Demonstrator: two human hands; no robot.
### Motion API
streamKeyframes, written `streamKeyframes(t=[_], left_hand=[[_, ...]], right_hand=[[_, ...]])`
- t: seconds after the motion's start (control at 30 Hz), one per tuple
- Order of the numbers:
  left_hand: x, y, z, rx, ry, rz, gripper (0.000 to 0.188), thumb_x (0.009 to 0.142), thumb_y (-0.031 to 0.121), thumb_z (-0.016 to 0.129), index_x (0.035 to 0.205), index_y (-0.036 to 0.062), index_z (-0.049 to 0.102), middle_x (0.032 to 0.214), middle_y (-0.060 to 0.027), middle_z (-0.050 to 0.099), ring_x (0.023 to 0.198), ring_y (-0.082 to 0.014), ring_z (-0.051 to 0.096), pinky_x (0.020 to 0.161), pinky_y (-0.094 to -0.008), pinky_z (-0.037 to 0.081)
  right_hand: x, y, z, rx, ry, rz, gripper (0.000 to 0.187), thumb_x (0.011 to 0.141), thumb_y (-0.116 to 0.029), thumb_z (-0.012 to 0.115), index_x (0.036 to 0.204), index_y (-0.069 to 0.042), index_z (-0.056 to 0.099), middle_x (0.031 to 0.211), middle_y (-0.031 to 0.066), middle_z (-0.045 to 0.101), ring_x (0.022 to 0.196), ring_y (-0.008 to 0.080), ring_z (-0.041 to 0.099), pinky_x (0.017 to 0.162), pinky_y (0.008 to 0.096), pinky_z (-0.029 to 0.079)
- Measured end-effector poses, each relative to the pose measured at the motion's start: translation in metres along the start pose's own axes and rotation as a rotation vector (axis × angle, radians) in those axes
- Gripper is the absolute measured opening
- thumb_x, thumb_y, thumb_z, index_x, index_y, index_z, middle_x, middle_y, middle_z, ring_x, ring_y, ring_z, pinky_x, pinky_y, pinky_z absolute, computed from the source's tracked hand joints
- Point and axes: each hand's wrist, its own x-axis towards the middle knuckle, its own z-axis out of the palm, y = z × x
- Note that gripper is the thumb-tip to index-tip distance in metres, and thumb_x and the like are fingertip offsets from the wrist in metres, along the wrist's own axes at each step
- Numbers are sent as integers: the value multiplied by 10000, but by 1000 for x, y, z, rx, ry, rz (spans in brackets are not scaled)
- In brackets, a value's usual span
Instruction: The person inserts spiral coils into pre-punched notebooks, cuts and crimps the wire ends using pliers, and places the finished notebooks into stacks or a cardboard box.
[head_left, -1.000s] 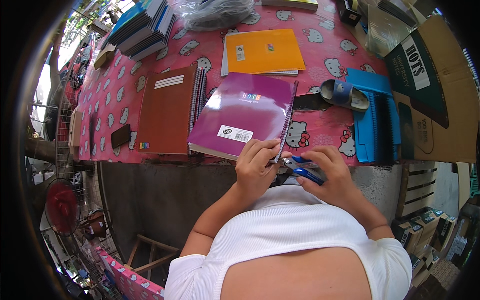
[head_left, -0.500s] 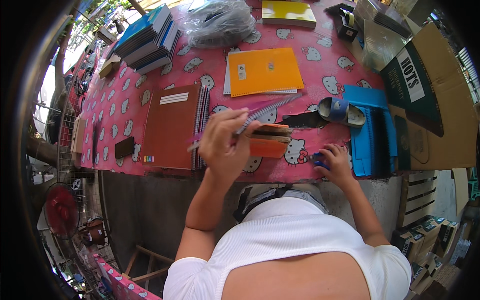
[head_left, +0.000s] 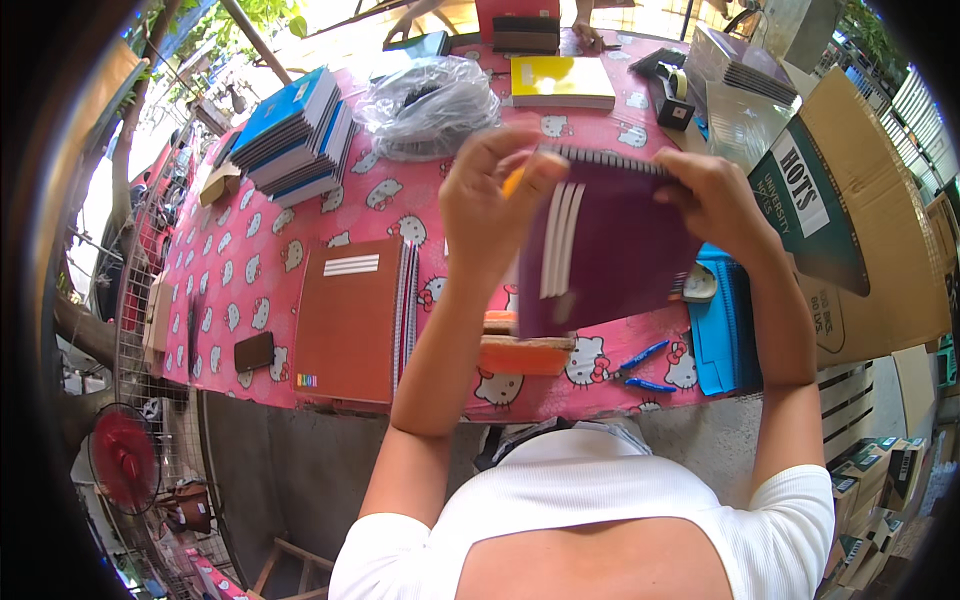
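Observation:
A purple spiral notebook (head_left: 615, 255) with three white label strips is held up in front of me, its coil along the upper edge. My left hand (head_left: 495, 195) pinches the coil's left end. My right hand (head_left: 725, 195) grips the opposite upper corner. Blue-handled pliers (head_left: 645, 372) lie on the table below the notebook. Beside them is an orange block-like piece with a worn brown edge (head_left: 525, 355), partly covered by the notebook. To the left lies a stack of spiral notebooks with a brown cover on top (head_left: 345, 335).
Blue notebooks (head_left: 710, 350) and a large cardboard box (head_left: 860, 300) stand at the right. Farther back are stacked blue books (head_left: 290, 130), a clear plastic bag (head_left: 425, 110), a yellow pad (head_left: 560, 80) and a tape dispenser (head_left: 675, 95). Another person's hand (head_left: 590, 38) shows at the far edge.
My right hand has let go of the pliers and taken the notebook's corner. The notebook has been raised and turned so its cover shows. The view has tilted up, bringing another person's hands in.

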Motion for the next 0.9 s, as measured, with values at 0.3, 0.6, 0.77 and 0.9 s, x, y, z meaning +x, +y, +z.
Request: streamKeyframes(t=[0.3,0.6,0.77,0.9], left_hand=[[8,-229,-140,1009,264,-1103,1016,620,475,826,1326,-64,334,1327,-232,423,1240,-330,433,992,-419,391],[10,-236,-160,1066,-97,-1407,747,634,399,848,1212,38,542,1322,-141,503,1247,-290,464,1006,-375,372],[13,-234,-177,1092,-191,-798,494,711,225,808,1116,29,603,1047,-133,667,914,-329,658,837,-428,510],[28,-174,-118,131,-126,-835,389,799,23,671,1160,-11,530,1049,-157,637,848,-271,674,734,-362,566]], right_hand=[[16,143,127,-77,475,39,417,758,14,620,1098,-218,691,1059,95,656,961,285,629,809,364,505],[-26,183,182,372,-482,475,371,769,-266,743,1021,1,692,1032,134,637,997,270,616,894,348,484],[-29,144,195,153,-125,296,560,746,-225,743,1225,-6,552,1290,198,510,1161,354,525,949,445,442],[-58,122,198,111,63,294,746,679,-173,787,1325,-32,442,1363,201,433,1228,383,452,1000,442,400]])
